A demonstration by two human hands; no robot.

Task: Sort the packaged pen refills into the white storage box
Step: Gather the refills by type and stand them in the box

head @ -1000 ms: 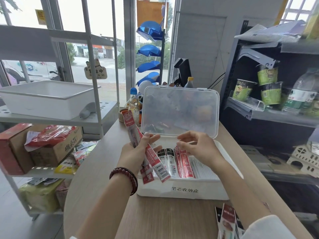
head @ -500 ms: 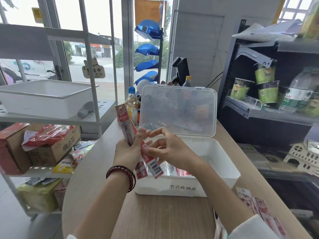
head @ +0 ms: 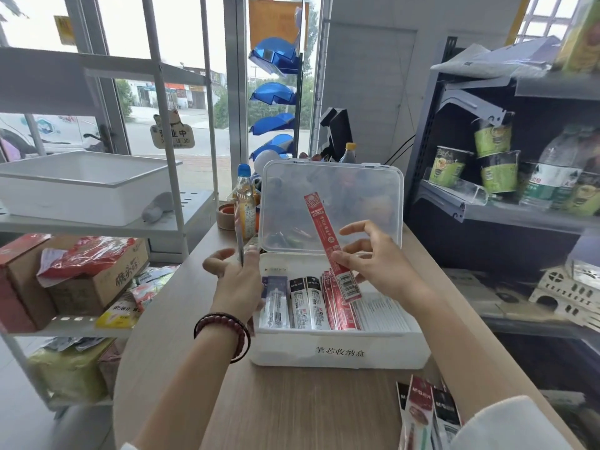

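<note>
Right hand holds a red pack over the open white box.
Thumb and fingertips pinch the red pack low down, with the other fingers spread. The pack is tilted: its top shows in front of the clear lid, which stands upright at the back of the box, and its barcoded end hangs just above the box's middle. The left hand, over the box's left edge, is curled round a thin pack that stands upright and is blurred. Inside the box packs lie side by side: a purple pack at the left, then black packs, red packs and white packs. Loose packs lie on the surface in front of the box, to its right. A bottle stands behind the box's left corner.
</note>
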